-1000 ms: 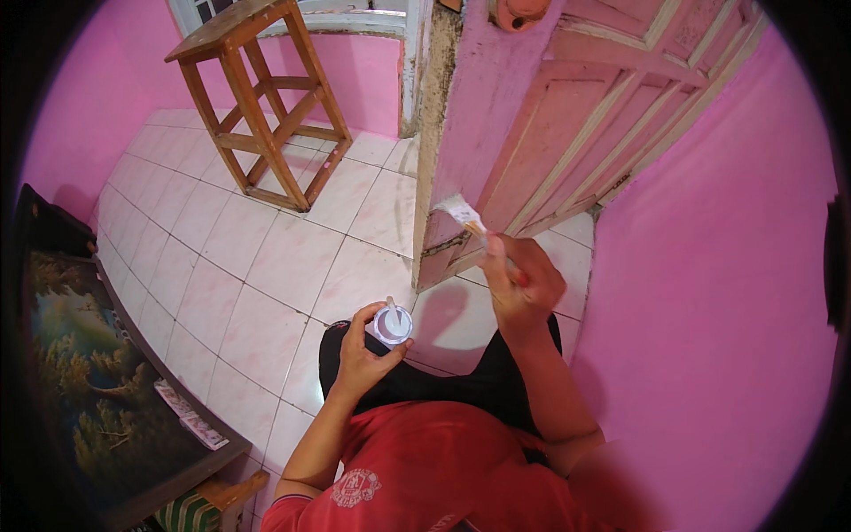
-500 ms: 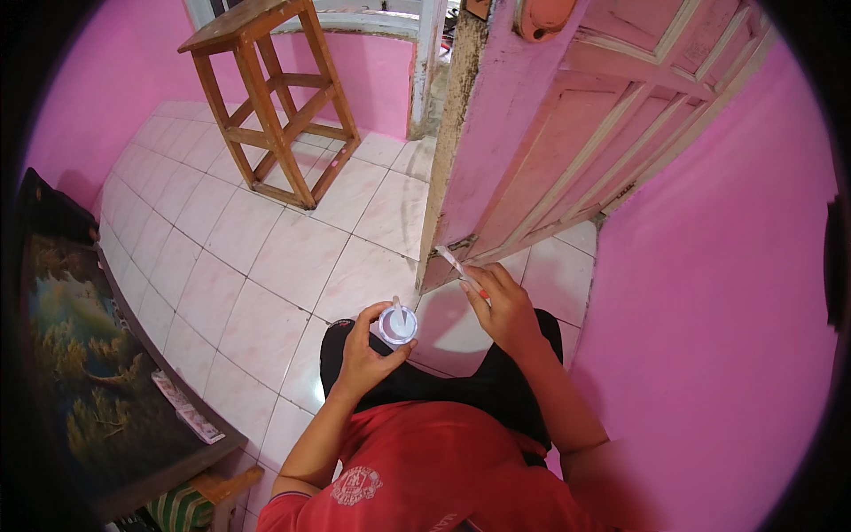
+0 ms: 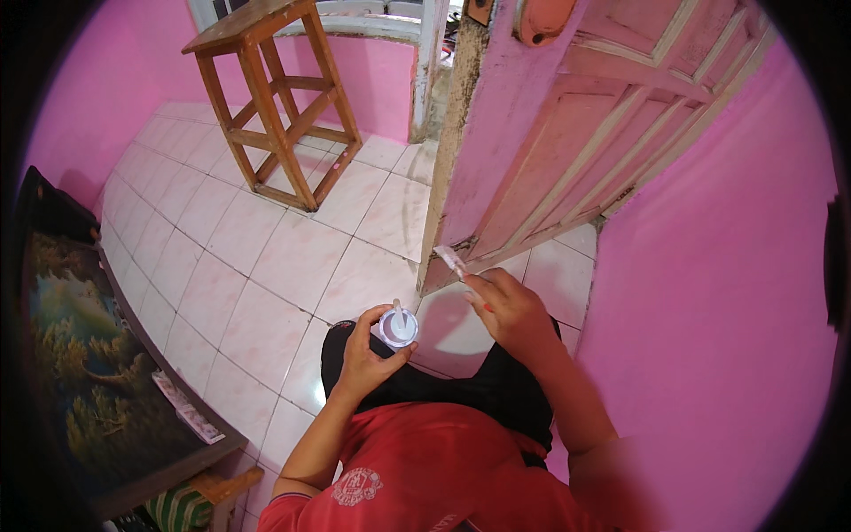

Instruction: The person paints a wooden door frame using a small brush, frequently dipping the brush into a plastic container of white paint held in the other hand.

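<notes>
My left hand [image 3: 365, 356] is wrapped round a small round cup [image 3: 385, 335], held upright above my lap. White paste lies inside it, and a pale stick [image 3: 398, 310] leans in it against the far rim. In my right hand [image 3: 512, 312] is a narrow flat scraper [image 3: 451, 260], smeared white and pink, with a bit of orange-red by the fingers. Its broad end is by the lower edge of a worn pink wooden door [image 3: 523, 168], near a dark damaged patch [image 3: 463, 245]. Whether it touches the wood I cannot tell.
A tall wooden stool [image 3: 266, 97] stands on the tiled floor [image 3: 266, 257] at the far left. On the left lies a framed landscape painting [image 3: 89, 355], with a flat pinkish strip [image 3: 186, 406] on it. A pink wall [image 3: 709, 310] rises close on my right.
The scraper has turned, so more of its flat face shows, and my right hand has shifted slightly right. My left hand and the cup stay nearly where they were.
</notes>
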The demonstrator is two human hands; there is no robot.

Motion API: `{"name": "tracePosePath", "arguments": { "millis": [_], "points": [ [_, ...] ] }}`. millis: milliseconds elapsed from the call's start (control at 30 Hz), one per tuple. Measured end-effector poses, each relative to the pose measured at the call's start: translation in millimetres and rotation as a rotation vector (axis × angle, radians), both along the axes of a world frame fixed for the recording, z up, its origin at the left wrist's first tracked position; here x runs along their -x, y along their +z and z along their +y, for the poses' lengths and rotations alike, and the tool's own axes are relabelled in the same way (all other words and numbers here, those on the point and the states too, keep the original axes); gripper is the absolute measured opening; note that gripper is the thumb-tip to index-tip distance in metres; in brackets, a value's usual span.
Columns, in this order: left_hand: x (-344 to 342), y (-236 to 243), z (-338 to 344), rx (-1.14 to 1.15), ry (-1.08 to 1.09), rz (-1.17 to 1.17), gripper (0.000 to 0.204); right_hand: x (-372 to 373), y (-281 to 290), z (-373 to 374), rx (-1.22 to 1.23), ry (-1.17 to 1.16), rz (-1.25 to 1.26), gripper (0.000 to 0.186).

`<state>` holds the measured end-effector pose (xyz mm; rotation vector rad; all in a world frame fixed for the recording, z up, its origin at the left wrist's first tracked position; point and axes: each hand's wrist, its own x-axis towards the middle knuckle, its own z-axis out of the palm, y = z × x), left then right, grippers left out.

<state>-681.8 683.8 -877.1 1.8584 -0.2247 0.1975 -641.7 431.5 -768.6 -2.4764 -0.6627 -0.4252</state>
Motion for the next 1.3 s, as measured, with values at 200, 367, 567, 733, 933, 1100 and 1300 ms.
{"name": "tracePosePath", "arguments": {
  "millis": [200, 367, 567, 733, 933, 1100, 1300],
  "points": [
    [1, 3, 1, -0.005, 0.001, -0.027, 0.069, -24, -12, 3, 0.067, -0.003, 0.033, 0.036],
    [4, -1, 6, 0.014, 0.006, -0.028, 0.069, -12, 38, 8, -0.072, -0.027, -0.066, 0.032],
    [5, -4, 4, -0.005, 0.019, -0.033, 0.069, -5, 16, -3, 0.006, 0.012, 0.007, 0.032],
    [1, -4, 2, 0.005, -0.006, -0.04, 0.069, -24, -9, -2, 0.09, 0.004, 0.05, 0.031],
    [4, 4, 4, -0.038, 0.02, -0.018, 0.07, -17, 41, 6, -0.067, -0.05, -0.053, 0.028],
    [5, -4, 5, -0.011, 0.019, -0.027, 0.07, -2, 54, -4, -0.056, -0.039, -0.097, 0.028],
    [2, -4, 2, -0.02, 0.01, -0.023, 0.071, -25, -21, -2, 0.031, 0.031, 0.003, 0.029]
  ]
}}
